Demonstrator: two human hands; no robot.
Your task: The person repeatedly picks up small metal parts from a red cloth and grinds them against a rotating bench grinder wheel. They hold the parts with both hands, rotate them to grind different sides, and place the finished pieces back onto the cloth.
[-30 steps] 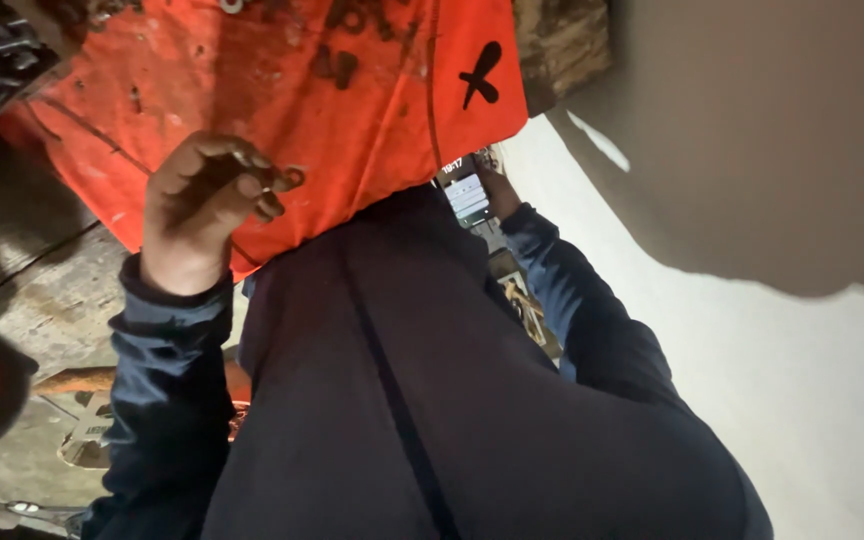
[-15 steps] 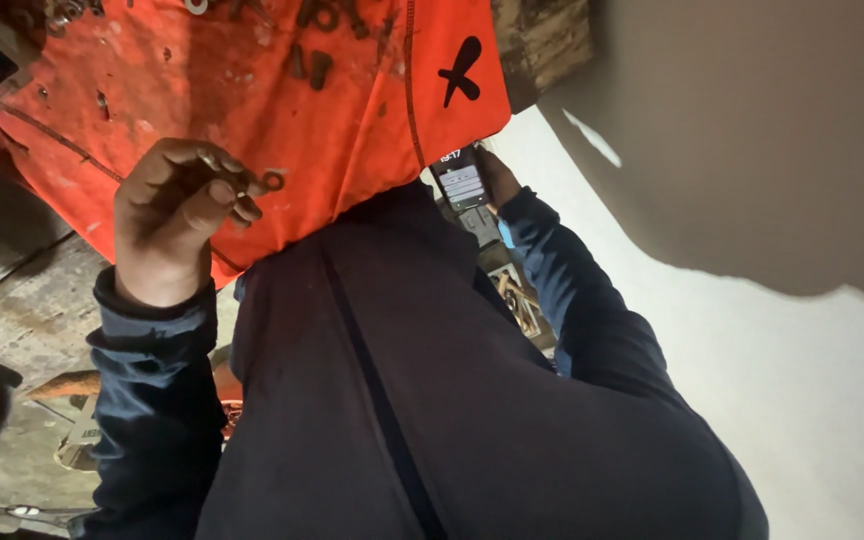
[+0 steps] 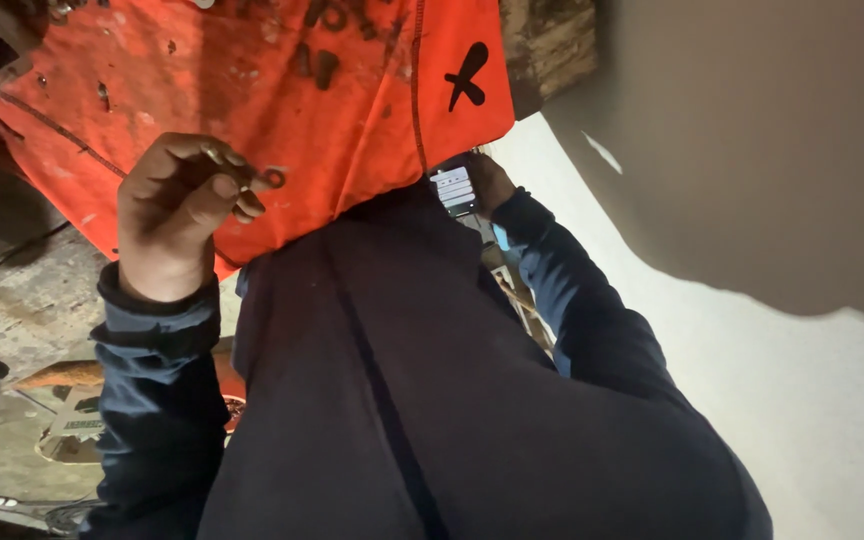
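Since the earlier picture, the left hand [image 3: 177, 215] is sitting a little lower and nearer the body, while the orange cloth [image 3: 352, 90] is lying much as before. That hand is curling over the cloth's lower edge, its fingers [image 3: 217, 185] bunched together, with thumb and fingertips pinching small dark metal pieces; a small ring-shaped washer [image 3: 274, 178] is showing just at the fingertips, its hole facing the camera, so it is presenting no long axis to speak of. Whether the washer is being gripped or is lying on the cloth just beside the fingers cannot be told. More dark bits of hardware [image 3: 322, 65] are lying scattered across the upper part of the cloth, well apart from the hand. The right hand [image 3: 487, 180] is reaching out past the dark blue sleeve [image 3: 572, 290], wrapping around a small device with a lit screen [image 3: 454, 188]; the device's long axis is running up and down in the view, screen turned toward the camera. How the right fingers are set cannot be made out, as the torso is hiding most of them.
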